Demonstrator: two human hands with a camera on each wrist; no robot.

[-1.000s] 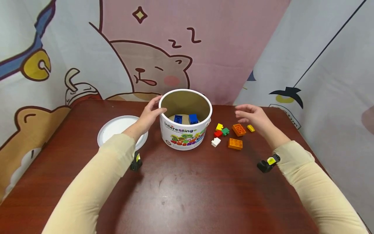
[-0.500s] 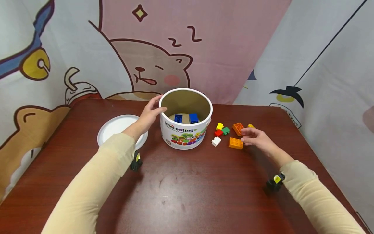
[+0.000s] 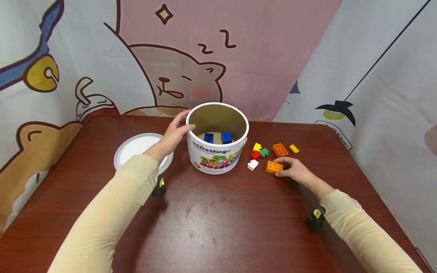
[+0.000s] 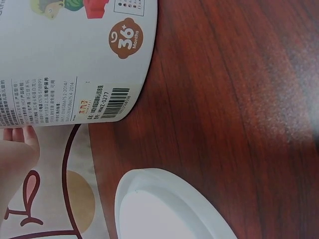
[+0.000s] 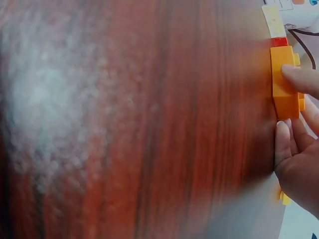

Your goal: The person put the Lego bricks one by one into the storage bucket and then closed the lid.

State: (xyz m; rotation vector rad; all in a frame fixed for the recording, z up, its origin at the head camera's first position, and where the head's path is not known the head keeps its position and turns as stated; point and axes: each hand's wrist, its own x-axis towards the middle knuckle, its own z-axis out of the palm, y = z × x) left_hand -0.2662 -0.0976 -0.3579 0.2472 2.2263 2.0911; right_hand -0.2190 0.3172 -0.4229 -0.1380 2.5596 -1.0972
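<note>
My left hand (image 3: 172, 137) holds the rim of a white toy bucket (image 3: 213, 161) on its left side, thumb over the edge. Only part of that hand shows in the left wrist view, below the bucket's printed wall (image 4: 60, 55). Two blue building blocks (image 3: 226, 138) lie inside the bucket. To its right, my right hand (image 3: 296, 172) pinches an orange building block (image 3: 272, 167) at its right end, thumb on the near side and a finger on the far side. The right wrist view shows the thumb against the side of this studded block (image 5: 284, 94).
Behind the pinched block lie another orange block (image 3: 280, 150) and a small yellow block (image 3: 294, 148). Nearer the bucket are a yellow block (image 3: 257, 146), a red one (image 3: 255, 155), a green one (image 3: 264, 152) and a white one (image 3: 253, 165). A white lid (image 3: 131, 148) lies at left.
My right hand has come down from above the blocks, nearer to me, and now pinches the nearer orange block, which has shifted slightly left. The left hand stays on the bucket rim.
</note>
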